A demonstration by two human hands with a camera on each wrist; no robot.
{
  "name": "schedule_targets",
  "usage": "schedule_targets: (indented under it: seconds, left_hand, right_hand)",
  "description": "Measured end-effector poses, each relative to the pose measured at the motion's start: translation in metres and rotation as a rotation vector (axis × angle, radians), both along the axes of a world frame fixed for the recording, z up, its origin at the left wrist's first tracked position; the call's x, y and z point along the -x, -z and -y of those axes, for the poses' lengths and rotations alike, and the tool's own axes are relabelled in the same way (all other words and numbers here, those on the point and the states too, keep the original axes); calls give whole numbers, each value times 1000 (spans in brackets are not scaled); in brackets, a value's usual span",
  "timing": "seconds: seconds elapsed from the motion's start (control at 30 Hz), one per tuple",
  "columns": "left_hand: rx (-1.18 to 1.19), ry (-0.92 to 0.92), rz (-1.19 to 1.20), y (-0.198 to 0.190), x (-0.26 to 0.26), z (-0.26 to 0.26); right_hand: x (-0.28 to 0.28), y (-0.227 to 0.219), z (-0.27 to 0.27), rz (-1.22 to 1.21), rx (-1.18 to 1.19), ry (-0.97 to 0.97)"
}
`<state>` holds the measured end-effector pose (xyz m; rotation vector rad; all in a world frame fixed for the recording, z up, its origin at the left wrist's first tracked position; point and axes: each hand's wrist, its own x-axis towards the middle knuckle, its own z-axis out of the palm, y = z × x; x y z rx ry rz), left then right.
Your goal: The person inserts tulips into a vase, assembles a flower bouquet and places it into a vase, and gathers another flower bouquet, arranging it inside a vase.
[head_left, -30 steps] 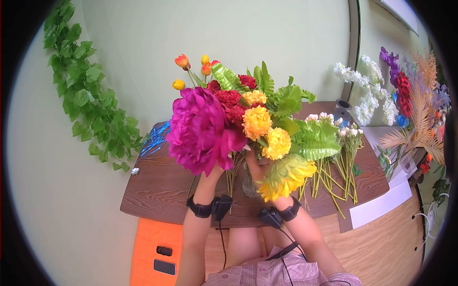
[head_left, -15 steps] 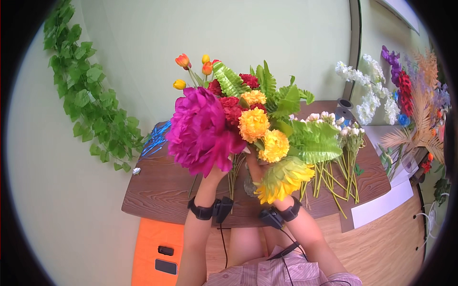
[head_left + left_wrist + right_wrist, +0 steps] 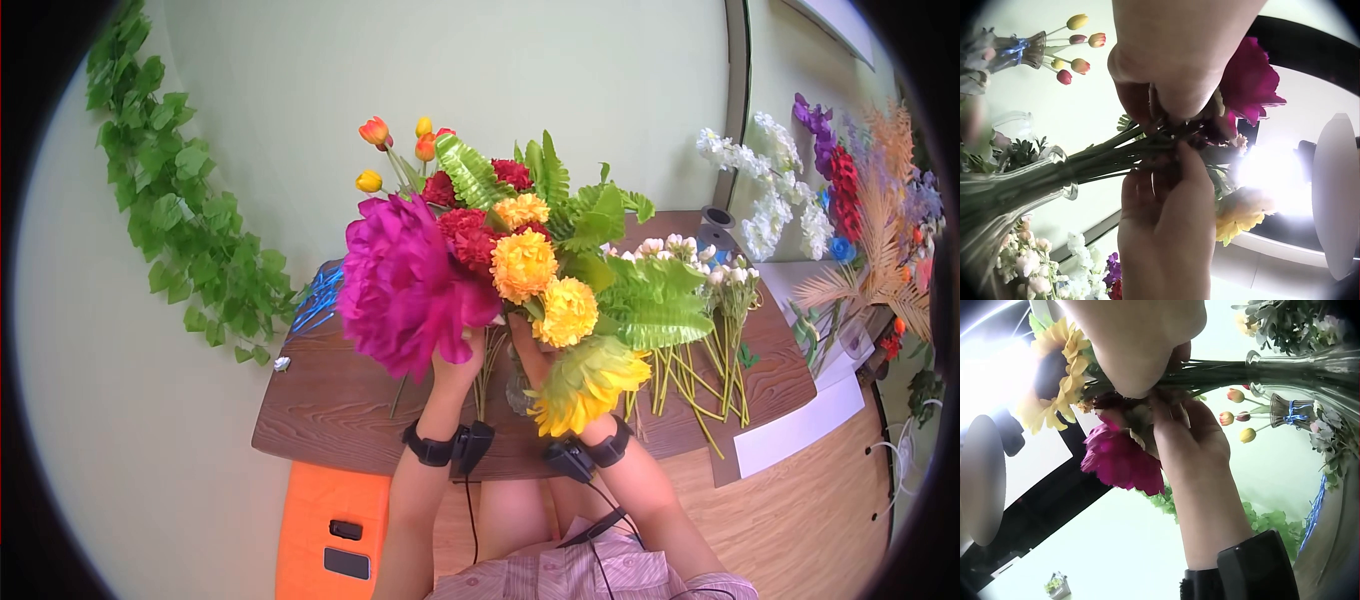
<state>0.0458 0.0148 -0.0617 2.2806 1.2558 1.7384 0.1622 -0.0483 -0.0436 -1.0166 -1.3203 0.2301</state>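
Both hands grip the bouquet's green stems (image 3: 1102,155) above the mouth of a glass vase (image 3: 1070,172), which the stems enter. My left hand (image 3: 1169,62) curls round them beside the magenta peony (image 3: 405,285). Opposite it, my right hand (image 3: 1169,212) has thumb and fingers at the same bunch, near the sunflower (image 3: 588,388). Seen from the right wrist, the two hands meet below the flower heads. Yellow blooms (image 3: 524,265), red blooms and green fern leaves (image 3: 655,300) fan out above, hiding most of both hands in the head view.
White-budded stems (image 3: 735,335) lie on the right of the wooden table (image 3: 330,410). Behind the bouquet are tulips (image 3: 374,132); blue strands (image 3: 318,300) lie at the back left. Ivy (image 3: 190,210) hangs on the left wall, and more flowers (image 3: 845,200) stand at the far right.
In the head view, the peony and yellow blooms have shifted a little left. My left wrist has moved slightly right and nearer my body. Both hands keep their grip.
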Motion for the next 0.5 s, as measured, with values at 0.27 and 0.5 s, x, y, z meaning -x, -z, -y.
schedule_targets:
  seconds: [0.27,0.5]
  left_hand:
    - [345,470,671,-32,-12,23]
    - [-28,118,36,0,12,-4]
  right_hand:
    - [-26,25,-10,676,370,28]
    - [-33,89,-41,729,-23,-91]
